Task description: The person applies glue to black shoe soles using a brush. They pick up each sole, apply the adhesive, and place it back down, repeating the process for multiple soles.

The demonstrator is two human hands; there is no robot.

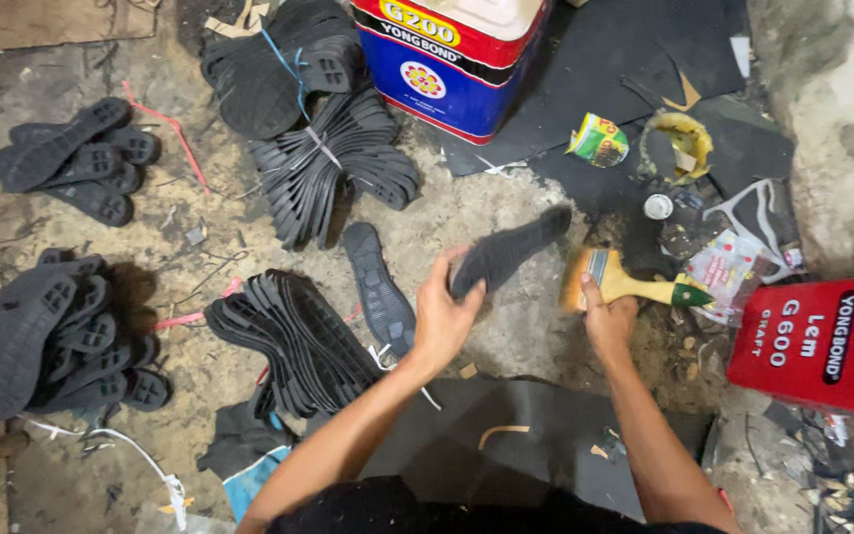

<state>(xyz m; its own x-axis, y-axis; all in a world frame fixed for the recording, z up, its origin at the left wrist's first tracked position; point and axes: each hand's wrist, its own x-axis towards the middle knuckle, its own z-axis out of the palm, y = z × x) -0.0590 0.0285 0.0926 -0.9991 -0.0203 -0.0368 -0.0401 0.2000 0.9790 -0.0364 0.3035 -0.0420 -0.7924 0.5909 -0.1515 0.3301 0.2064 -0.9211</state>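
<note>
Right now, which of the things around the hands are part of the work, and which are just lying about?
In use:
- left hand gripping a black shoe sole
- right hand gripping a wooden-handled brush
- sole stacks beside the left hand
- red tin near the right hand

Lying about:
- crumpled wrapper
- small green can
- blue and red tin
- pink strap

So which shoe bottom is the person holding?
Find the big blue and red tin at the top. Below it, the left hand grips one black shoe sole. It alone is lifted up, beside the brush; the others lie in piles.
</note>
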